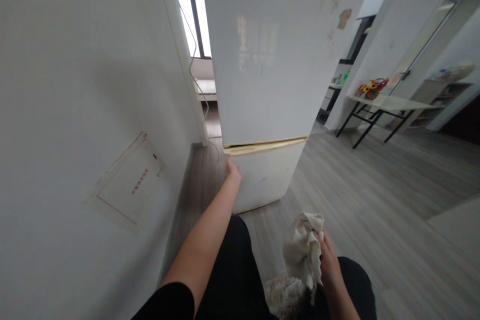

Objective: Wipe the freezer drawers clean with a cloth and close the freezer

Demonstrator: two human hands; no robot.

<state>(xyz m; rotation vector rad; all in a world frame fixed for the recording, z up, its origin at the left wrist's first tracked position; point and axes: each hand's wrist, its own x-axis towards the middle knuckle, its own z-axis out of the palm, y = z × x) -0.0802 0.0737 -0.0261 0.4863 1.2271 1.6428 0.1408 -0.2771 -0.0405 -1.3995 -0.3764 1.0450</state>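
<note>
A white two-door refrigerator (270, 55) stands in front of me, its upper door stained and scuffed near the right edge. My left hand (233, 167) is at the upper left corner of the lower door (268, 175), just under the yellowed handle strip (262, 148). Its fingers appear wrapped round the door's side edge and are partly hidden. A dark gap shows between the two doors. In my right hand (327, 257), above my right knee, a crumpled off-white rag (302, 247) is gripped and hangs down. Below it, between my legs, lies more soiled whitish cloth (285, 294).
Close on the left is a white wall (93, 85) with a taped paper sheet (131, 182). A loose cable (195, 67) hangs by the doorway beside the refrigerator. Further right, a table (393, 103) carries a flower basket (373, 89). Grey wood-look floor (356, 185) surrounds the refrigerator.
</note>
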